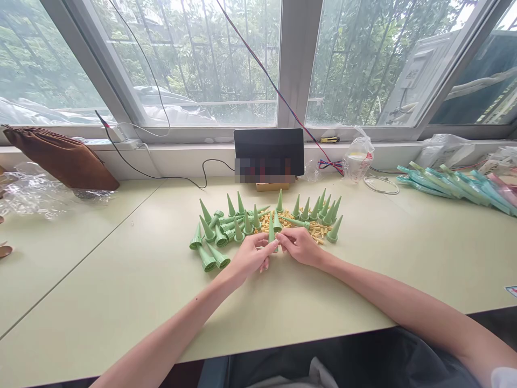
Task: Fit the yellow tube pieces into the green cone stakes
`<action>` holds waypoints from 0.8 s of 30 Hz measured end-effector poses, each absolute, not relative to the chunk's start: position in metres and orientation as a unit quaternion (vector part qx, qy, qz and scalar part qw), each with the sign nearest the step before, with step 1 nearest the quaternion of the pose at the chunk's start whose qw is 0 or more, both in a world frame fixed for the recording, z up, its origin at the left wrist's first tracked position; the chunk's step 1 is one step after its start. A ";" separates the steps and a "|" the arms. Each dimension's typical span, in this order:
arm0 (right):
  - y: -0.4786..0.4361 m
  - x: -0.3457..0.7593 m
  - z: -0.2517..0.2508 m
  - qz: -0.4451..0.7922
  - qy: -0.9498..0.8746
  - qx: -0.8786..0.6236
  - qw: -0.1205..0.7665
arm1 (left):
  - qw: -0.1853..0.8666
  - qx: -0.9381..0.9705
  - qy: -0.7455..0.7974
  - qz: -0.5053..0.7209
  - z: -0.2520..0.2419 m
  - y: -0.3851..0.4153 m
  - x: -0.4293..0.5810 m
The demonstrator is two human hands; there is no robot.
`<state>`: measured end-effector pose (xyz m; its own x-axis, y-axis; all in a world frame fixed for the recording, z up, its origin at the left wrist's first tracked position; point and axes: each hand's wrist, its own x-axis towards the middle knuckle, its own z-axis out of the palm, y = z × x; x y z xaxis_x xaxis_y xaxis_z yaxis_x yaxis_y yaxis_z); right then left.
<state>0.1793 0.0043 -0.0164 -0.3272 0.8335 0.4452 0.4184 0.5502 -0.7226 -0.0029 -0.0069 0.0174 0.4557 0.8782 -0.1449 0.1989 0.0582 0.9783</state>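
My left hand [253, 255] is closed around a green plastic watering spike [271, 233], held upright with its pointed tip up. The fingers of my right hand [298, 245] are pinched together against the side of that spike; whatever they hold is hidden or too small to name. Just beyond both hands lies a heap of small yellow plastic pieces [319, 230]. Many similar green spikes surround the heap. Some stand on their wide ends, like the spike at the right [334, 230], while others lie on their sides, like the spike at the left [208, 261].
The pale table [133, 307] runs up to a window sill. A dark-screened device [269, 145] leans at the back on a small brown block. A brown pouch [60, 156] and clear plastic wrap lie left. Bagged teal items [464, 186] and a coiled white cable [381, 186] are right.
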 end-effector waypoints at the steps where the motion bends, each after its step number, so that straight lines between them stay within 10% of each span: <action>1: 0.004 0.179 -0.017 0.246 -0.777 -0.404 0.416 | 0.589 0.618 0.433 0.291 0.018 -0.007 -0.003; 24: 0.005 0.178 -0.019 0.239 -0.779 -0.408 0.412 | 0.553 0.644 0.442 0.290 0.018 -0.008 -0.003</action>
<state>0.1781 0.0052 -0.0194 -0.3276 0.8327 0.4465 0.4383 0.5526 -0.7089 -0.0028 -0.0080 0.0184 0.4401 0.8905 -0.1152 0.2480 0.0028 0.9688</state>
